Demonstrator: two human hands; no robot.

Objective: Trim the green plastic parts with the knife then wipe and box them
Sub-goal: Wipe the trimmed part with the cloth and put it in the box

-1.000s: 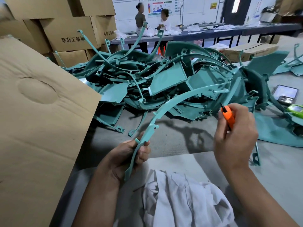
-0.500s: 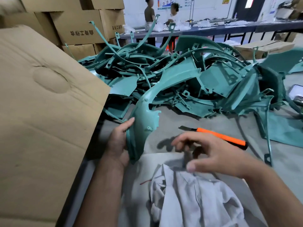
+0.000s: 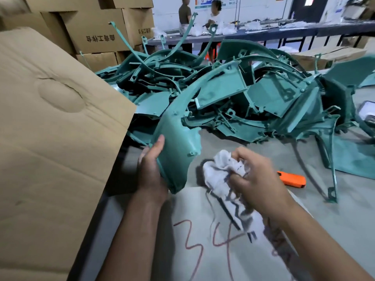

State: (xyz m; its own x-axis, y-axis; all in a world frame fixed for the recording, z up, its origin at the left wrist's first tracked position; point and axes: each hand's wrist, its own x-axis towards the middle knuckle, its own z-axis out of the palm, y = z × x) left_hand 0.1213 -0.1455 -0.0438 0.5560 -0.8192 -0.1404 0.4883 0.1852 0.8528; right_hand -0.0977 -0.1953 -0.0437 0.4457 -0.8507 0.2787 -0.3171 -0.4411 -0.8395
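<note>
Left hand (image 3: 151, 171) grips the curved green fender-like part (image 3: 178, 142) by its near lower end, thumb laid up the outer edge, fingers hidden behind so the wrap is assumed. Right hand (image 3: 255, 179) is bunched around a white rag (image 3: 218, 173), fingers curled into the cloth, image blurred there.

Landmark: the held part. Rag sits just to its right, close but apart, no contact visible. Orange utility knife (image 3: 292, 179) lies flat on the grey table (image 3: 345, 220) further right of the part, beyond the right hand, untouched. Pile of untrimmed green parts (image 3: 263, 94) is behind the part, and its far tip seems to merge with that pile. Cardboard box flap (image 3: 50, 138) is immediately left of the part.

Part's long axis runs from the left hand up and away to the right in an arc, concave inner face toward the rag. Right hand is the nearer free one, so the wipe likely goes leftward onto that inner face, then along the arc. Judged step: wiping, boxing not yet done.
</note>
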